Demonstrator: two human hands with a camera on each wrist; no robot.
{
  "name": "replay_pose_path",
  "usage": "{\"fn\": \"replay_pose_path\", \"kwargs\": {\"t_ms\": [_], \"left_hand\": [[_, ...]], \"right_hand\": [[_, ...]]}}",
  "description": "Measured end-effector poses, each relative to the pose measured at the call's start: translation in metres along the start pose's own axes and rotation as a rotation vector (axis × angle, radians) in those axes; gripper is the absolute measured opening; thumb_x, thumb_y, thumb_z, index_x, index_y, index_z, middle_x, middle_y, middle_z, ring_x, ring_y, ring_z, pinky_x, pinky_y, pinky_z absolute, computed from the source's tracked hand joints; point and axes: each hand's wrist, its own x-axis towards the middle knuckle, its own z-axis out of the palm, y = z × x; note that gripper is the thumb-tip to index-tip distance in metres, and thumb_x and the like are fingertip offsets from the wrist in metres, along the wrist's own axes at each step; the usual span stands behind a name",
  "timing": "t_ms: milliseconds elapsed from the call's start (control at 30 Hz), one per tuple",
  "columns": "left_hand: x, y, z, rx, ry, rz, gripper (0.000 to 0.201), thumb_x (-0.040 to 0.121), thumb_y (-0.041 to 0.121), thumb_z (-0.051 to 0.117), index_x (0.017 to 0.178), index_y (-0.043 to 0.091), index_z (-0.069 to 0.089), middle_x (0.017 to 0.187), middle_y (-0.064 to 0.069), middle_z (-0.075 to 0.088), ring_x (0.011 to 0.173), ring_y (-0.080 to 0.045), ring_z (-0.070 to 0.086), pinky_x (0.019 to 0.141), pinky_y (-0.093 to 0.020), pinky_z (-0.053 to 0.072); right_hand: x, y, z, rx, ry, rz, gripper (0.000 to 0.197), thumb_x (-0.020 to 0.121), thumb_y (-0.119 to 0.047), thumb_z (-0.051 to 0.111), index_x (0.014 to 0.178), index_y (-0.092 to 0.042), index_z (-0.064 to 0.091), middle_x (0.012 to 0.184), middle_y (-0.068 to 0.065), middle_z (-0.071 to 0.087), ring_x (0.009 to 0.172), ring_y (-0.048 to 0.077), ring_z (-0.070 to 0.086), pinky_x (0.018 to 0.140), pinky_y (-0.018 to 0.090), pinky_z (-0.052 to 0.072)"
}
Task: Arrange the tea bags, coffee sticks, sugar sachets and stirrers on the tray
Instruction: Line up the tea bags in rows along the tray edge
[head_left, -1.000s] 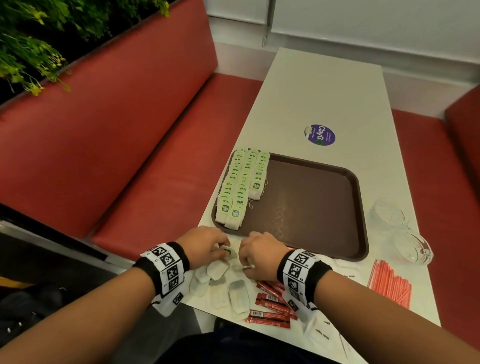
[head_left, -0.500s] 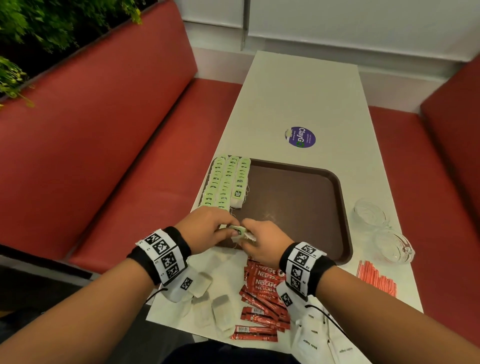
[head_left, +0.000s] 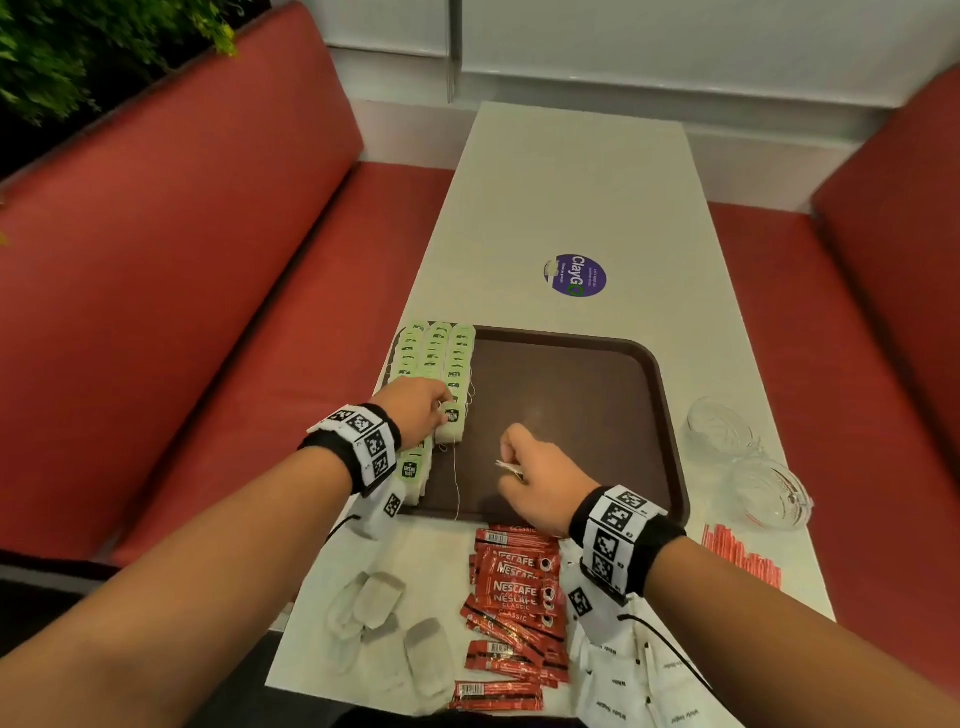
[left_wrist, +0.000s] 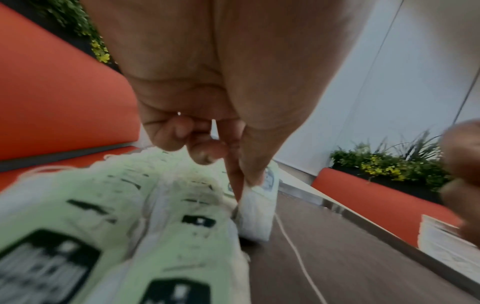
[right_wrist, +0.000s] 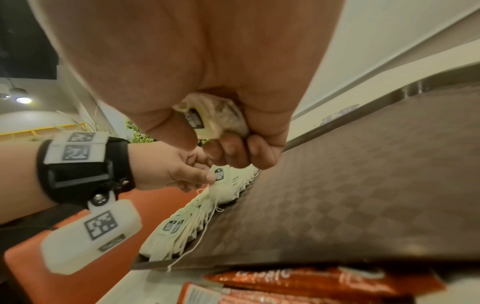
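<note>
A brown tray (head_left: 597, 415) holds three rows of green-tagged tea bags (head_left: 434, 358) along its left side. My left hand (head_left: 441, 410) pinches one tea bag (head_left: 451, 423) at the near end of the third row, with its string trailing toward me; the pinch shows in the left wrist view on the tea bag (left_wrist: 255, 209). My right hand (head_left: 511, 457) hovers over the tray's near middle, curled round a few tea bags (right_wrist: 213, 119). Loose tea bags (head_left: 374, 608), red coffee sticks (head_left: 514, 597), white sugar sachets (head_left: 623, 686) and red stirrers (head_left: 743, 556) lie on the table in front of the tray.
Two glass bowls (head_left: 722, 431) (head_left: 774, 493) stand right of the tray. A purple sticker (head_left: 576, 275) lies on the table (head_left: 571, 182) beyond it. Red bench seats run along both sides, with plants behind the left one.
Both hands have moved from the table's near edge forward onto the tray. The left carried a tea bag to the third row; the right drew away to the right with its tea bags.
</note>
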Motion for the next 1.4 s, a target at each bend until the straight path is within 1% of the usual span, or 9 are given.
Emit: {"fn": "replay_pose_path", "kwargs": {"t_ms": [133, 300, 533, 667, 767, 833, 933, 1267, 1400], "left_hand": [[0.022, 0.001, 0.000, 0.032, 0.019, -0.075, 0.029, 0.093, 0.028, 0.065, 0.122, 0.023, 0.062, 0.110, 0.001, 0.067, 0.099, -0.019, 0.061, 0.088, -0.032, 0.051], [0.027, 0.005, 0.007, 0.063, 0.087, -0.047, 0.037, 0.085, 0.036, 0.073, 0.117, 0.028, 0.055, 0.112, 0.003, 0.056, 0.094, -0.018, 0.059, 0.079, -0.031, 0.047], [0.026, 0.008, 0.012, 0.245, -0.085, 0.056, 0.036, 0.080, 0.040, 0.078, 0.111, 0.028, 0.065, 0.113, 0.001, 0.054, 0.101, -0.021, 0.059, 0.087, -0.036, 0.051], [0.017, 0.016, 0.004, 0.089, -0.023, 0.144, 0.025, 0.088, 0.049, 0.067, 0.103, 0.030, 0.066, 0.100, 0.009, 0.057, 0.095, -0.012, 0.058, 0.083, -0.032, 0.048], [-0.004, 0.030, -0.009, -0.219, 0.022, 0.250, 0.021, 0.091, 0.049, 0.063, 0.090, 0.029, 0.069, 0.080, 0.019, 0.063, 0.070, 0.007, 0.054, 0.068, -0.021, 0.043], [-0.018, 0.037, -0.014, -0.280, -0.041, 0.320, 0.019, 0.089, 0.044, 0.069, 0.089, 0.025, 0.072, 0.065, 0.024, 0.059, 0.058, 0.007, 0.049, 0.057, -0.011, 0.034], [-0.023, 0.035, -0.014, -0.258, -0.051, 0.388, 0.008, 0.091, 0.037, 0.069, 0.086, 0.031, 0.070, 0.074, 0.018, 0.066, 0.068, 0.000, 0.056, 0.063, -0.017, 0.041], [-0.022, 0.024, -0.016, -0.376, 0.132, 0.261, 0.004, 0.094, 0.027, 0.067, 0.090, 0.028, 0.068, 0.076, 0.006, 0.067, 0.070, -0.011, 0.060, 0.069, -0.024, 0.049], [-0.012, 0.008, -0.020, -0.137, 0.022, 0.151, 0.006, 0.096, 0.028, 0.064, 0.101, 0.029, 0.066, 0.082, 0.013, 0.065, 0.074, -0.004, 0.058, 0.072, -0.025, 0.047]], "right_hand": [[0.003, 0.004, -0.001, 0.001, 0.026, -0.007, 0.020, 0.093, -0.016, 0.053, 0.079, -0.025, 0.040, 0.072, -0.004, 0.054, 0.061, 0.014, 0.046, 0.059, 0.031, 0.040], [0.007, 0.007, -0.001, 0.000, 0.033, 0.003, 0.007, 0.092, -0.019, 0.056, 0.087, -0.020, 0.051, 0.078, -0.006, 0.058, 0.069, 0.013, 0.054, 0.061, 0.029, 0.044], [0.013, 0.009, -0.003, -0.017, 0.000, 0.003, 0.001, 0.098, -0.027, 0.053, 0.098, -0.027, 0.052, 0.085, -0.004, 0.071, 0.072, 0.014, 0.067, 0.071, 0.037, 0.057], [0.015, 0.007, -0.005, 0.052, -0.034, -0.003, 0.005, 0.103, -0.028, 0.047, 0.098, -0.028, 0.046, 0.084, -0.010, 0.075, 0.060, 0.007, 0.069, 0.070, 0.035, 0.060], [0.017, 0.005, -0.008, 0.083, -0.007, 0.006, 0.009, 0.105, -0.032, 0.045, 0.101, -0.025, 0.043, 0.087, -0.007, 0.075, 0.061, 0.009, 0.071, 0.070, 0.039, 0.061], [0.019, 0.004, -0.009, 0.121, 0.012, 0.008, 0.011, 0.105, -0.036, 0.043, 0.102, -0.025, 0.043, 0.089, -0.004, 0.075, 0.064, 0.012, 0.073, 0.069, 0.043, 0.062], [0.021, 0.004, -0.008, 0.138, 0.020, 0.013, 0.013, 0.104, -0.038, 0.044, 0.101, -0.025, 0.043, 0.093, -0.002, 0.075, 0.068, 0.013, 0.074, 0.070, 0.044, 0.062], [0.022, 0.003, -0.003, 0.050, 0.033, 0.038, 0.028, 0.100, -0.044, 0.050, 0.114, -0.020, 0.045, 0.099, -0.005, 0.068, 0.083, 0.016, 0.066, 0.078, 0.040, 0.056], [0.016, 0.014, -0.002, -0.132, -0.089, 0.105, 0.028, 0.098, -0.039, 0.058, 0.118, -0.021, 0.053, 0.106, -0.005, 0.065, 0.096, 0.015, 0.062, 0.087, 0.033, 0.052]]}}
